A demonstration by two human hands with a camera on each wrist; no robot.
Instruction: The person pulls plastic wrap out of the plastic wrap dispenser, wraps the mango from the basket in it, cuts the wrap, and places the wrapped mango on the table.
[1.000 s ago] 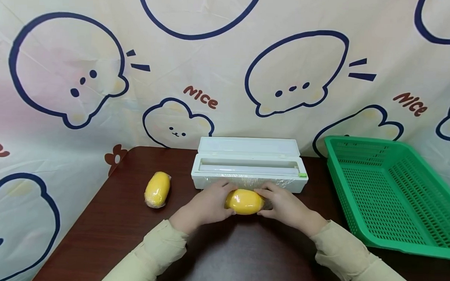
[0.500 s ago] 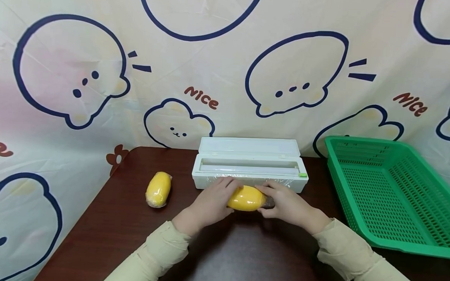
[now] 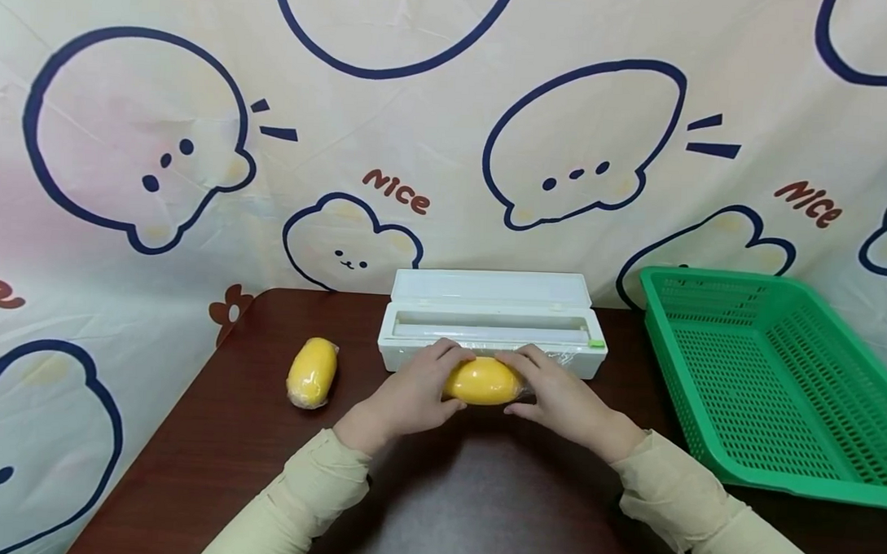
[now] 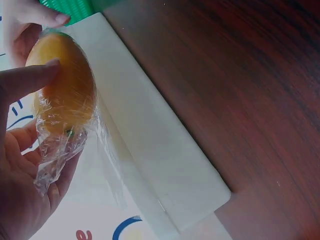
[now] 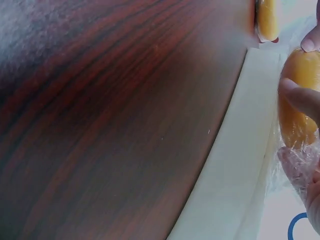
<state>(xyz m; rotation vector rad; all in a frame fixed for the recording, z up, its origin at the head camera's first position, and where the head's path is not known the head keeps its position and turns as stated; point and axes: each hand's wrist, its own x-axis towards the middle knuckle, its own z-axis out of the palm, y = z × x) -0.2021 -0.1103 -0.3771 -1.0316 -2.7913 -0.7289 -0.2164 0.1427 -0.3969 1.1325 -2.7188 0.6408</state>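
A yellow oval fruit [image 3: 481, 382], wrapped in clear cling film, is held crosswise in front of the white cling film dispenser [image 3: 494, 359]. My left hand [image 3: 410, 388] grips its left end, and my right hand [image 3: 562, 397] grips the right end. In the left wrist view, the thumb presses on the fruit [image 4: 70, 82], and loose crumpled film [image 4: 57, 152] bunches between thumb and fingers. Film also gathers at the other end of the fruit [image 5: 300, 110] in the right wrist view. Another wrapped yellow fruit [image 3: 312, 373] lies on the table to the left.
The dispenser's lid [image 3: 491, 288] is raised, showing a film roll [image 3: 490, 333] inside and a green slider [image 3: 597, 344] at the right. A green plastic basket [image 3: 701, 449] stands on the right. Behind the dark wooden table [image 3: 472, 506] hangs a printed cloth [image 3: 459, 245].
Both hands and the held fruit have risen slightly towards the dispenser. Half a second ago the fruit's right end showed dark bunched film; now the right fingers cover more of it.
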